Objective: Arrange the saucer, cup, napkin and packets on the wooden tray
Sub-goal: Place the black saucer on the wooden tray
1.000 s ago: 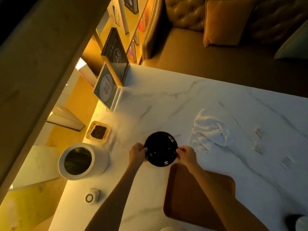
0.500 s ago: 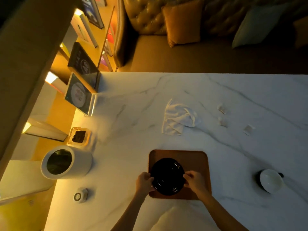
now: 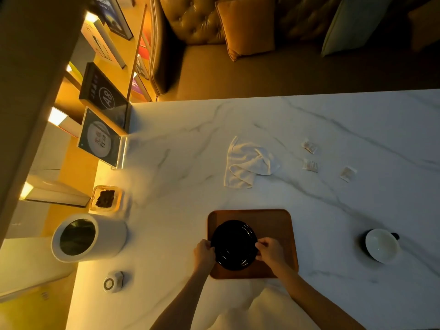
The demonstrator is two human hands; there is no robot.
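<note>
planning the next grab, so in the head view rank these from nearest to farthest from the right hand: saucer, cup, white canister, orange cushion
1. saucer: pinched at its rim by the right hand, over the left part of the wooden tray.
2. cup: off to the right of the tray.
3. white canister: far to the left.
4. orange cushion: farthest, at the top of the view.

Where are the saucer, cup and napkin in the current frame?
saucer (image 3: 234,244), head view, centre of the black dish.
cup (image 3: 381,244), head view, white inside of its bowl.
napkin (image 3: 245,163), head view, middle of the crumpled white cloth.
</note>
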